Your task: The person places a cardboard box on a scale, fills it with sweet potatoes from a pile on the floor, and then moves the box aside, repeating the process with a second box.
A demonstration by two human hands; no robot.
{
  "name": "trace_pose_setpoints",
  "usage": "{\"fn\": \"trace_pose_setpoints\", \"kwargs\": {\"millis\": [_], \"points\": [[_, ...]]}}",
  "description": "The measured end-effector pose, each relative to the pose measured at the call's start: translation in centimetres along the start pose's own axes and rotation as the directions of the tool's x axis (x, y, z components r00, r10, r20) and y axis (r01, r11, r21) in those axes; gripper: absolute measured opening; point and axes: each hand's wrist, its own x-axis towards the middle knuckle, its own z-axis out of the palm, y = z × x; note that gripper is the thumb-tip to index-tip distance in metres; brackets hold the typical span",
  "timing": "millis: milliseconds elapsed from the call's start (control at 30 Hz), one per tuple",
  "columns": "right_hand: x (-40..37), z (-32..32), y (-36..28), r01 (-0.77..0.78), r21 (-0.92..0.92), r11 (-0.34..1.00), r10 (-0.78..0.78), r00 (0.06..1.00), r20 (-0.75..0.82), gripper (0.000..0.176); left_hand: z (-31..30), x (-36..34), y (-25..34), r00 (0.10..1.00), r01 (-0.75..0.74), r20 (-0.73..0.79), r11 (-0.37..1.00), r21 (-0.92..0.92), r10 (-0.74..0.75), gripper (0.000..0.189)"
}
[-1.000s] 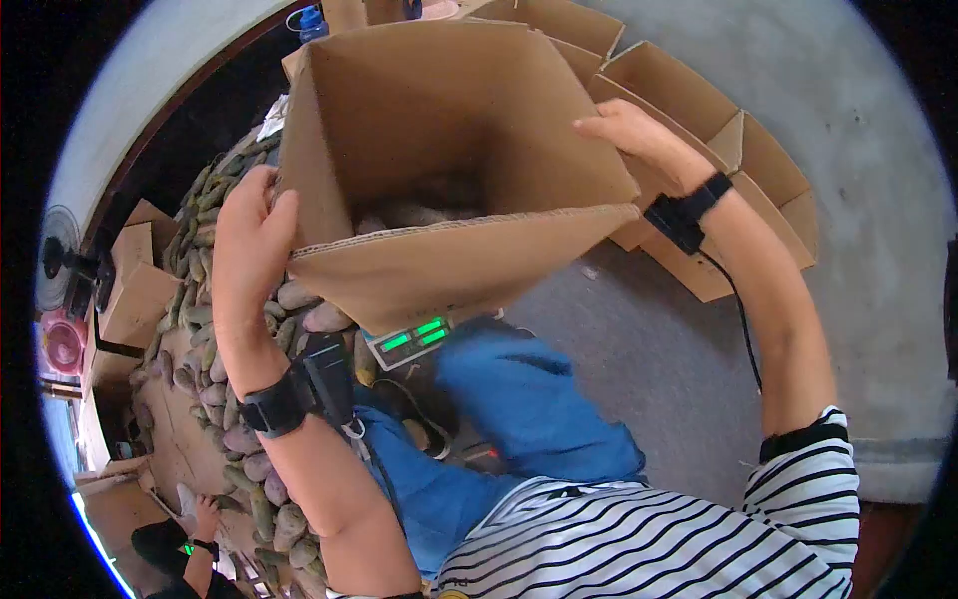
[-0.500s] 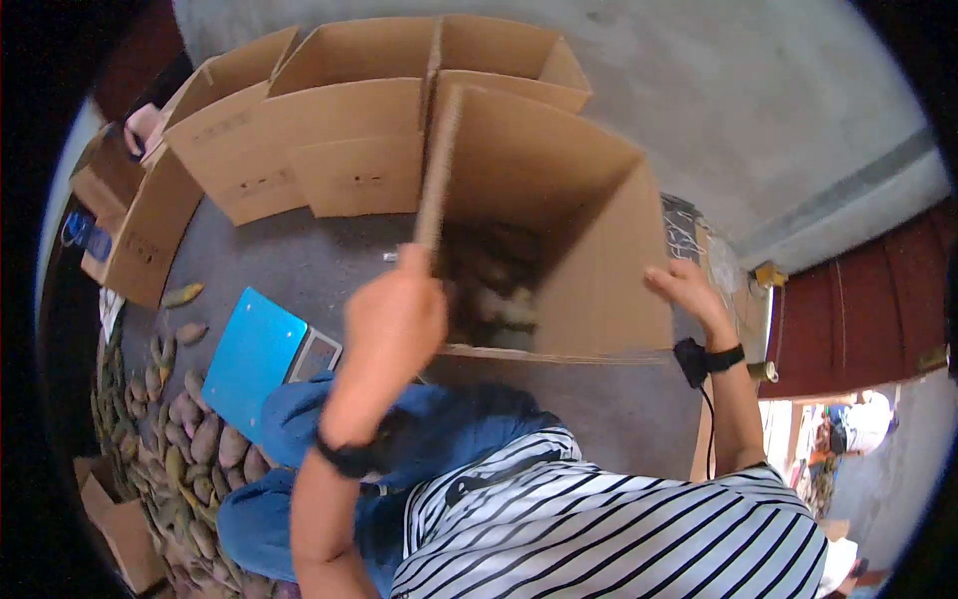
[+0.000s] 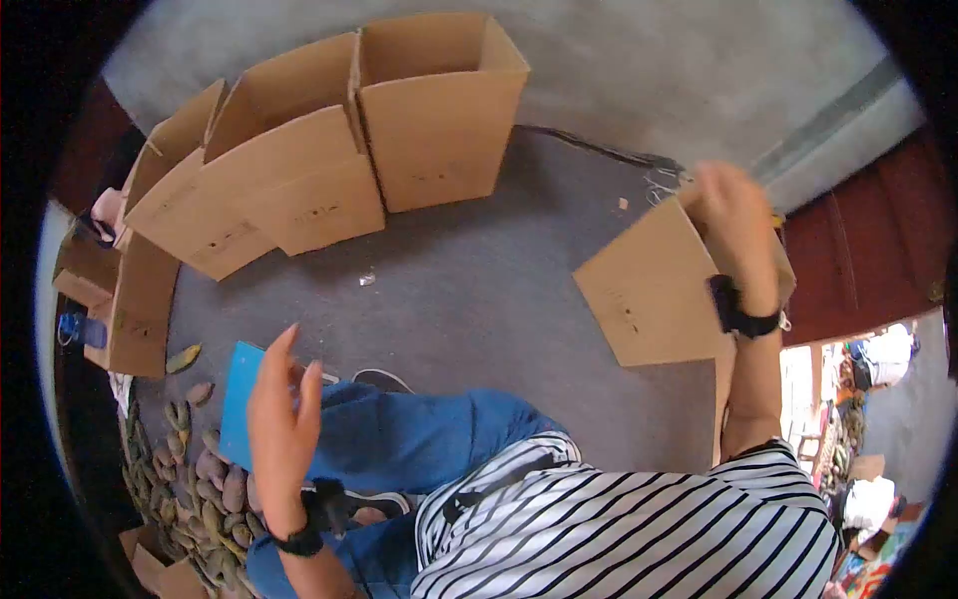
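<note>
My left hand point(image 3: 284, 414) is raised beside the blue plate of a scale point(image 3: 238, 404), thumb and fingers apart, holding nothing. At the right, my right hand point(image 3: 740, 225) is over the upper edge of an open cardboard box point(image 3: 654, 290). Its fingers are smeared by motion, so their grip on the edge cannot be made out. That box stands tilted in view, and its inside is mostly hidden by my hand and forearm. Three more open boxes stand side by side at the back: a left one point(image 3: 215, 225), a middle one point(image 3: 309, 190) and a right one point(image 3: 434, 145).
Root vegetables point(image 3: 210, 499) lie heaped on the floor at the lower left. Another carton point(image 3: 145, 304) with a blue-capped bottle point(image 3: 85, 327) is at the far left. A cable point(image 3: 599, 147) runs along the wall. Red doors point(image 3: 858, 260) are at the right.
The box between my hands has gone from the centre, and a box now stands at the right under my right hand. My left hand has let go and moved down and left. The view has shifted.
</note>
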Motion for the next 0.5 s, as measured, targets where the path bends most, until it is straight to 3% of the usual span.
{"fn": "trace_pose_setpoints", "kwargs": {"millis": [33,100,167,200,233,267,300,333,400,433,500], "points": [[1.0,2.2,-2.5,0.101,0.147,0.984,-0.11,0.992,0.056,0.032,-1.1,-1.2,-1.1,0.998,0.047,-0.032,0.999,-0.009,-0.047,0.04],[3.5,7.4,-6.4,0.335,0.194,0.922,-0.353,0.933,0.067,0.028,-3.4,-4.1,-3.4,0.981,0.152,-0.127,0.988,0.031,-0.147,0.039],[7.0,12.2,-9.6,0.412,0.337,0.847,-0.458,0.887,0.066,0.026,-5.8,-7.8,-7.0,0.926,0.327,-0.204,0.945,0.01,-0.319,0.04],[8.8,14.4,-10.6,0.467,0.3,0.832,-0.498,0.867,0.031,0.027,-6.9,-9.9,-8.7,0.939,0.256,-0.271,0.956,0.142,-0.211,0.039],[10.6,16.4,-11.6,0.519,0.261,0.814,-0.537,0.844,-0.001,0.031,-7.7,-12.1,-10.0,0.93,0.276,-0.288,0.95,0.145,-0.226,0.039],[12.5,18.2,-12.5,0.534,0.275,0.8,-0.554,0.833,-0.006,0.031,-8.1,-14.5,-11.2,0.883,0.396,-0.382,0.868,0.299,-0.271,0.04],[14.5,19.7,-13.3,0.546,0.166,0.821,-0.552,0.834,-0.007,0.039,-8.4,-16.8,-12.3,0.827,0.513,-0.478,0.744,0.428,-0.295,0.04],[16.2,21.2,-14.2,0.551,0.058,0.833,-0.552,0.834,-0.007,0.048,-8.5,-19.2,-13.4,0.813,0.535,-0.493,0.73,0.425,-0.309,0.04],[18.8,23.2,-15.4,0.536,0.015,0.844,-0.536,0.844,-0.013,0.056,-7.9,-23.4,-14.8,0.747,0.658,-0.521,0.57,0.493,-0.412,0.041],[19.6,24.0,-15.7,0.502,-0.039,0.864,-0.502,0.865,-0.013,0.065,-7.7,-24.4,-14.8,0.728,0.679,-0.538,0.555,0.481,-0.425,0.041],[20.4,26.4,-15.3,0.463,-0.067,0.884,-0.457,0.886,0.081,0.069,-7.3,-26.3,-14.5,0.58,0.814,-0.361,0.508,0.282,-0.73,0.041]]}}
